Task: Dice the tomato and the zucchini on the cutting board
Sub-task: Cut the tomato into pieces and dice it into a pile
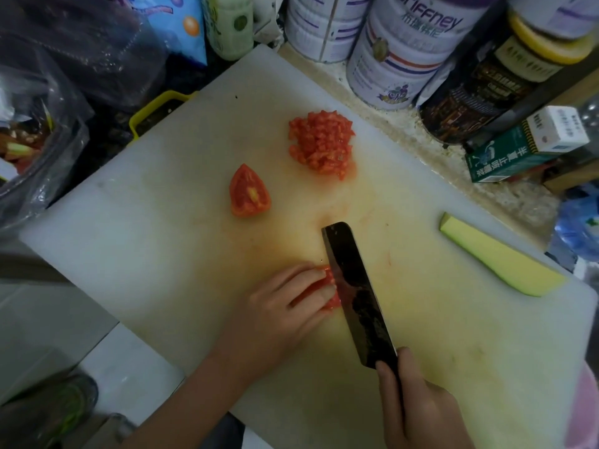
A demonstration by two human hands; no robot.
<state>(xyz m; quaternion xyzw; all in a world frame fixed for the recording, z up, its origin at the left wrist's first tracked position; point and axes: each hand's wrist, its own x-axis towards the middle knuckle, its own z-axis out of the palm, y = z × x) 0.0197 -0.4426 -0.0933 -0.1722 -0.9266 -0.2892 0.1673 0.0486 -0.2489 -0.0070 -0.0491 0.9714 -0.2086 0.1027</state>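
Right hand (418, 413) grips the knife (353, 286); left hand (278, 315) pins a tomato piece (332, 303) under curled fingers (301, 275) at 6 o'clock. Diced pile (319, 140) at 12, wedge (249, 192) at 11 waiting, zucchini (499, 257) at 3 undiced, so maybe a third done.

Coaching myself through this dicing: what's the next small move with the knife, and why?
Probably press the knife down through the tomato piece under the left hand: the right hand holds the blade against it, and that piece isn't yet diced like the pile.
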